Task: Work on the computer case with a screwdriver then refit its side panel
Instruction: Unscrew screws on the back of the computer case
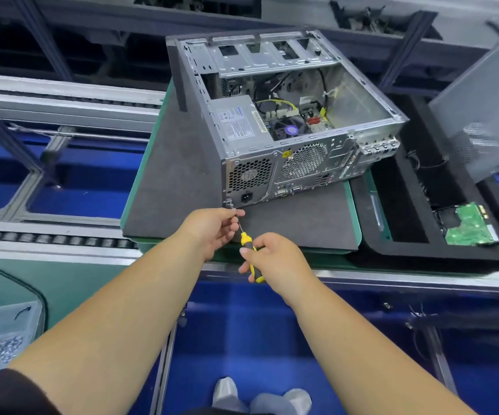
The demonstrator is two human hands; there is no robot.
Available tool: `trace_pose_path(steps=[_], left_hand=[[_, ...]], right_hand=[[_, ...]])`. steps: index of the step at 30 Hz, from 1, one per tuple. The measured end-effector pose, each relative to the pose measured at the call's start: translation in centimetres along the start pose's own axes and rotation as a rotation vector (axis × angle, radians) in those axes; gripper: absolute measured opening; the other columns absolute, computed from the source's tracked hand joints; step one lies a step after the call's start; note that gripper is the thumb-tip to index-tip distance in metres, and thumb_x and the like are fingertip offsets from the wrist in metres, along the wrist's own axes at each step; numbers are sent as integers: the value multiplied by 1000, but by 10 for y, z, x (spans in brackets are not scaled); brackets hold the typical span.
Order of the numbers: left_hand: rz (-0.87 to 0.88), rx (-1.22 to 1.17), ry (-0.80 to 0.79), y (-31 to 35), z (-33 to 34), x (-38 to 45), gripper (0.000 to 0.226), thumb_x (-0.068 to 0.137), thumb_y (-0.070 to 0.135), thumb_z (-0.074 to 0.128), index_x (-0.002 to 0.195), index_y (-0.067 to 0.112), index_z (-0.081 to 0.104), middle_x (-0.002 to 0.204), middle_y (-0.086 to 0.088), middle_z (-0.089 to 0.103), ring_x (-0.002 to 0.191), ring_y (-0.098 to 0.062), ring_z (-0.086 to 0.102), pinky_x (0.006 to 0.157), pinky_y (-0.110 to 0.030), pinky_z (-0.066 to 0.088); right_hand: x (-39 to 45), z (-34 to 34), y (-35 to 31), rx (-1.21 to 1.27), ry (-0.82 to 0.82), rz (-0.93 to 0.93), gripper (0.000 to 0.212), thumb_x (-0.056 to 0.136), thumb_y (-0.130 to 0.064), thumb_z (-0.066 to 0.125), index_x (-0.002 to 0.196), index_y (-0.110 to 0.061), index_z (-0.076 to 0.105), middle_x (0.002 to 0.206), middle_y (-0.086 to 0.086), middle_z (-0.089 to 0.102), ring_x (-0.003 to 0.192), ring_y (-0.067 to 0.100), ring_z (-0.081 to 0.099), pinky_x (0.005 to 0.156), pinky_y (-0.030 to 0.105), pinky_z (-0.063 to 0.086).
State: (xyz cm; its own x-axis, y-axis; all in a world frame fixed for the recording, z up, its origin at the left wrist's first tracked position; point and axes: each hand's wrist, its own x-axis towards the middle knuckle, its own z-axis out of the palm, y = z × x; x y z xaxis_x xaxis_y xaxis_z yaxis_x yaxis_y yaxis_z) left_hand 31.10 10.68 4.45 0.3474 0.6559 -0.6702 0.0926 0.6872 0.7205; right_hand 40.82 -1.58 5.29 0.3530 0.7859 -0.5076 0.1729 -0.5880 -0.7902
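Observation:
An open grey computer case lies on its side on a dark foam mat, its rear panel facing me and its insides showing from above. My right hand grips the yellow-and-black handle of a screwdriver. The thin shaft runs up to the case's lower left rear corner. My left hand pinches the shaft near its tip, right at that corner. The dark perforated side panel leans upright at the far right, apart from the case.
A black foam tray to the right holds a green circuit board. Roller conveyor rails run along the left. A clear bag of screws lies at the lower left. Blue floor shows below the bench.

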Motion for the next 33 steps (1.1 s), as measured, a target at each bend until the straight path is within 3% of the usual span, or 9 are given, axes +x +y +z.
trace_pose_path(steps=[4, 16, 23, 28, 33], left_hand=[[3, 26, 0, 0, -3, 0, 19, 96, 15, 57, 98, 8, 75, 67, 2, 59, 61, -7, 56, 54, -18, 50], [28, 20, -36, 0, -8, 3, 19, 96, 16, 58, 95, 11, 76, 64, 2, 62, 59, -7, 59, 56, -19, 53], [-5, -15, -70, 1, -8, 4, 19, 95, 19, 60, 92, 10, 76, 60, 4, 60, 53, -5, 57, 51, -17, 51], [-24, -47, -50, 1, -9, 5, 16, 92, 19, 64, 87, 11, 78, 60, 4, 61, 51, -4, 57, 50, -16, 51], [-8, -21, -108, 1, -11, 5, 18, 95, 21, 61, 94, 10, 75, 63, 3, 61, 53, -5, 59, 51, -15, 52]], right_hand=[[2, 2, 1, -12, 13, 8, 10, 95, -33, 61, 95, -22, 61, 71, -9, 74, 49, 3, 62, 65, 31, 58], [0, 3, -4, -29, 32, 0, 9, 97, -34, 56, 94, -26, 60, 71, -11, 74, 49, 1, 61, 54, 24, 50], [6, 9, -10, 113, 61, 192, 23, 102, -32, 39, 91, -29, 59, 62, -9, 72, 53, 9, 52, 76, 35, 51], [-1, 12, -6, 207, 123, 152, 25, 97, -37, 59, 103, -12, 60, 75, 0, 65, 56, 11, 49, 53, 24, 42], [0, 14, -14, 318, 159, 254, 29, 101, -34, 52, 84, -12, 63, 65, 0, 63, 52, 11, 47, 47, 23, 39]])
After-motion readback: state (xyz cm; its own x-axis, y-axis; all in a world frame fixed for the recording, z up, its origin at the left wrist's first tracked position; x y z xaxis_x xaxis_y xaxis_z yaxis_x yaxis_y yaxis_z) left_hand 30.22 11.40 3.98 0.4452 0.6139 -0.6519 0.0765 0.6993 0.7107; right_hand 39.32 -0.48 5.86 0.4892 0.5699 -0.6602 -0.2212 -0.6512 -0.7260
